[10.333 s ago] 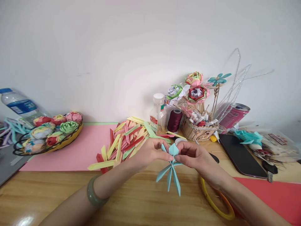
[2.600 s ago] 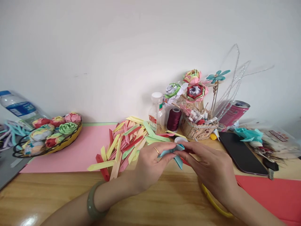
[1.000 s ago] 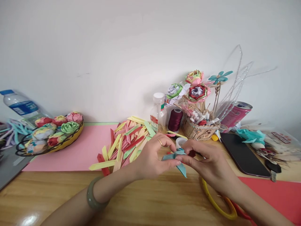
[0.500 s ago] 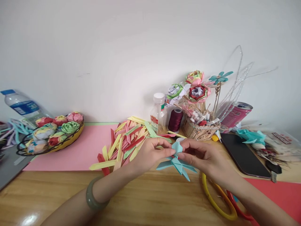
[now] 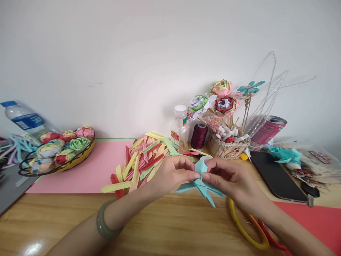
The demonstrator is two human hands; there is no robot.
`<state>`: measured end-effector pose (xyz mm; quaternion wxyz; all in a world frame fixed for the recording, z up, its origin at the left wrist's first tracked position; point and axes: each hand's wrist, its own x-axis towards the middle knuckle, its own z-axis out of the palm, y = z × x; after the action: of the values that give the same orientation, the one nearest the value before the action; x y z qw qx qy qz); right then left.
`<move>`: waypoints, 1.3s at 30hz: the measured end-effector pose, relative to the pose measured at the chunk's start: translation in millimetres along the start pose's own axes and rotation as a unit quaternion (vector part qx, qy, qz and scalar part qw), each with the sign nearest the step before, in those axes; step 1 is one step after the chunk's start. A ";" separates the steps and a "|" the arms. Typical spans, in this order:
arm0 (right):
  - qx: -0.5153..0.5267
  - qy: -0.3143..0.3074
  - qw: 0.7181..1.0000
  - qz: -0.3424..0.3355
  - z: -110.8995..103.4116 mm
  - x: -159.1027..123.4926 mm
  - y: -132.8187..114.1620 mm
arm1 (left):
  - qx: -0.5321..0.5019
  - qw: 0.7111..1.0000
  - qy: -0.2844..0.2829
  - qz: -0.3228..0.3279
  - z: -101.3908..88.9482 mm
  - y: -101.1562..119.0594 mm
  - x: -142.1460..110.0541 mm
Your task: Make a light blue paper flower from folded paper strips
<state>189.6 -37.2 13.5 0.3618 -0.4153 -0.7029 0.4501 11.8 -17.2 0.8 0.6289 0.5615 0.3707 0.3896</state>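
A light blue folded-paper piece (image 5: pixel 201 185) with several pointed arms is held above the wooden table, a little right of centre. My left hand (image 5: pixel 174 172) pinches it from the left, thumb near its middle; a ring and a green bangle are on this arm. From the right, my right hand (image 5: pixel 226 176) pinches the same piece, its thumb close to the left thumb. Fingers hide part of the paper's back. Behind my left hand lies a pile of folded paper strips (image 5: pixel 149 156) in yellow, red, pink and green.
Yellow-handled scissors (image 5: pixel 246 227) lie under my right forearm, beside red paper (image 5: pixel 314 224). A clear bottle (image 5: pixel 179 128), thread spool (image 5: pixel 199 136), flower basket (image 5: pixel 227 147), pink can (image 5: pixel 269 131) and phone (image 5: pixel 277 176) stand or lie behind. At left is a basket of paper flowers (image 5: pixel 71 164).
Both hands keep their pinch on the blue folded paper, with only a very slight shift of fingers and paper. Everything else stays in place.
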 end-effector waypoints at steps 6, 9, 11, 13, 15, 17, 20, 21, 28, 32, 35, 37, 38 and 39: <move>0.023 -0.004 1.000 0.021 -1.1 1.0 -2.4 | -0.028 0.999 -0.013 -0.009 -0.9 4.1 -1.2; 0.028 0.010 0.999 0.023 -0.5 1.0 -4.2 | -0.018 1.000 -0.008 -0.001 0.4 7.2 -3.2; 0.025 0.018 0.999 0.021 0.2 0.7 -3.8 | -0.016 1.000 -0.006 0.002 1.6 9.1 -4.3; 0.025 0.024 0.999 0.014 1.2 0.1 -1.7 | -0.023 1.000 -0.002 0.001 3.2 10.7 -5.1; 0.024 0.028 0.999 0.002 2.4 -0.8 1.4 | -0.039 0.999 0.005 0.003 4.9 11.8 -5.8; 0.021 0.034 0.999 -0.015 3.8 -1.7 3.8 | -0.048 0.999 0.012 0.015 6.6 12.4 -6.9; -0.003 0.048 0.997 -0.052 6.4 -2.9 4.0 | -0.033 0.999 0.026 0.032 8.2 11.9 -9.3; -0.021 0.056 0.996 -0.066 7.3 -3.3 3.2 | -0.026 0.999 0.031 0.035 8.5 11.1 -10.2; -0.240 0.122 0.941 -0.204 12.5 -9.5 -2.5 | 0.049 0.994 0.072 0.067 11.4 5.2 -16.3; -0.316 0.141 0.896 -0.280 12.0 -12.7 -3.7 | 0.104 0.984 0.098 0.103 15.1 7.3 -20.5; -0.343 0.146 0.880 -0.293 11.9 -13.5 -3.8 | 0.154 0.966 0.121 0.171 17.0 7.5 -22.2; -0.356 0.150 0.872 -0.300 12.2 -13.6 -3.2 | 0.192 0.939 0.140 0.250 17.4 6.6 -22.6; -0.357 0.152 0.870 -0.304 12.4 -13.6 -3.0 | 0.209 0.923 0.148 0.288 17.3 6.2 -22.8; -0.354 0.153 0.870 -0.308 12.4 -13.5 -2.8 | 0.222 0.909 0.150 0.319 17.0 5.9 -22.9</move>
<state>183.2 -54.4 10.2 0.4138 -0.3420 -0.8431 -0.0327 17.1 -44.6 8.9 0.2673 0.7100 0.3385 0.5566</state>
